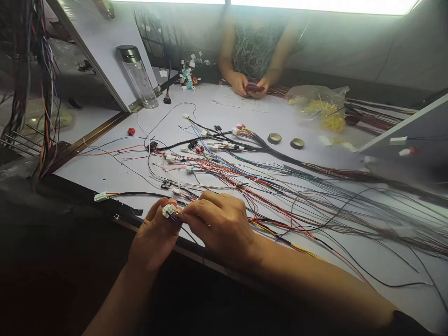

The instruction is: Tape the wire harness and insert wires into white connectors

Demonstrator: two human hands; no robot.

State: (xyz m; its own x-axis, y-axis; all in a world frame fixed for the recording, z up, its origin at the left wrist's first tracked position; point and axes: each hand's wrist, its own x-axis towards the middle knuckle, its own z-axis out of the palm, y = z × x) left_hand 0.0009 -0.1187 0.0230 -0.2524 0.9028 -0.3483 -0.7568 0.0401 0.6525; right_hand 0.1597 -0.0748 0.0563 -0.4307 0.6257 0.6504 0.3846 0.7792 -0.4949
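A small white plastic wire connector (168,210) is pinched between the thumb and fingers of my left hand (154,245), near the table's front edge. Blue wires come out of its lower side. My right hand (224,226) is closed at the connector's right side, thumb and forefinger together on a thin wire end (177,212) whose tip is hard to make out. Just behind my hands lies a black-sleeved cable with a white plug (101,197). Loose red, black and white wires (245,179) spread out beyond my right hand.
A sleeved harness (280,156) runs right across the white table. Two tape rolls (275,138), a red connector (131,131), a glass bottle (140,81) and a bag of yellow parts (324,109) lie farther off. Opposite, another person's hands (248,86) hold a dark object. Wire bundles hang left.
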